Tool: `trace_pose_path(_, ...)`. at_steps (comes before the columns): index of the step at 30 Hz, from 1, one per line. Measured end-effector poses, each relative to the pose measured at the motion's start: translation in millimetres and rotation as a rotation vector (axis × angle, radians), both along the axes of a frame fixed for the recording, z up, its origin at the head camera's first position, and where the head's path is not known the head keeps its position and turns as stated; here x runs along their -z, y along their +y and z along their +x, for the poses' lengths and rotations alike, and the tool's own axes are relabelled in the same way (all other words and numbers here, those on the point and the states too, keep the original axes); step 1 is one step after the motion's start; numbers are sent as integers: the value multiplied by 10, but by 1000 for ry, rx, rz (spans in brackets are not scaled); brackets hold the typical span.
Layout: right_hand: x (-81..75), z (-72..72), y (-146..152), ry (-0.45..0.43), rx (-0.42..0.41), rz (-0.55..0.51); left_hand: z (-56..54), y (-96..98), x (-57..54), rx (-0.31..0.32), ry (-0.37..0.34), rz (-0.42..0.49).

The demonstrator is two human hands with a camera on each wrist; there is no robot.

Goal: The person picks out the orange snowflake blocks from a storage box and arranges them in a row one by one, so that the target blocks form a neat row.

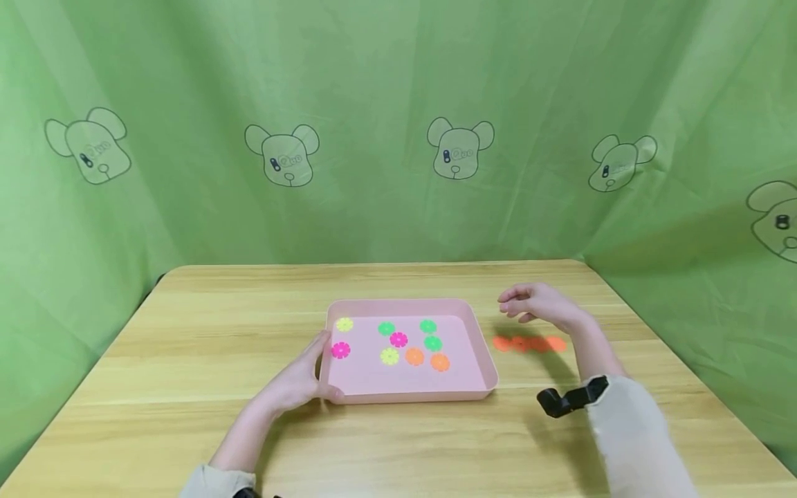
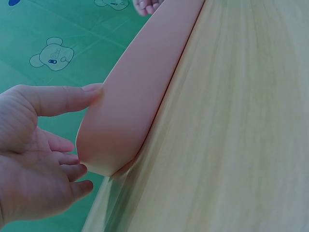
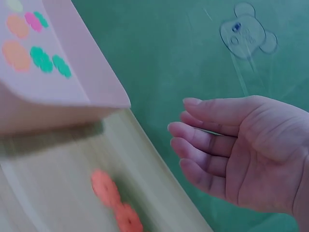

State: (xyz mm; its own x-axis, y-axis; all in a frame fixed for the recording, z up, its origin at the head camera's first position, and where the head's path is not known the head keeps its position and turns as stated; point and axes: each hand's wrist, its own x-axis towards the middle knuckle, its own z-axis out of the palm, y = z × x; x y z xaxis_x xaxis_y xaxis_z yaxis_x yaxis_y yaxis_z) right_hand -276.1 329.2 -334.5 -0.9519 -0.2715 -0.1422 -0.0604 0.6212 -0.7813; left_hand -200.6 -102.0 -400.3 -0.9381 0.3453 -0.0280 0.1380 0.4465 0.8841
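Observation:
My left hand holds the near left corner of a pink tray, thumb on the front wall and fingers along the left side. In the left wrist view the thumb presses the tray's outer wall. Several notched plastic discs lie apart in the tray, among them a pink disc, a green disc, a yellow disc and an orange disc. Right of the tray, a row of orange discs lies on the table. Above that row hovers my right hand, fingers loosely bent, holding nothing.
The wooden table runs out on both sides of the tray. Behind and beside it hangs a green curtain printed with bear heads. A black strap mount sits on the right wrist.

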Motion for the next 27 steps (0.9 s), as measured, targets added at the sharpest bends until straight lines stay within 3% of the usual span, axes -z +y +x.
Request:
trace_pose_path(11,-1,-191,-481,-14,-120,-33,0,3,-4,-6,-9,10)
trace_pose_path(19,93,-323,-762,-26,-194,-19,2,-3,-1,9,-4,7)
trace_pose_path(27,216,-359,-1023,-53,-285,45,1,-5,-2,9,2,-1)
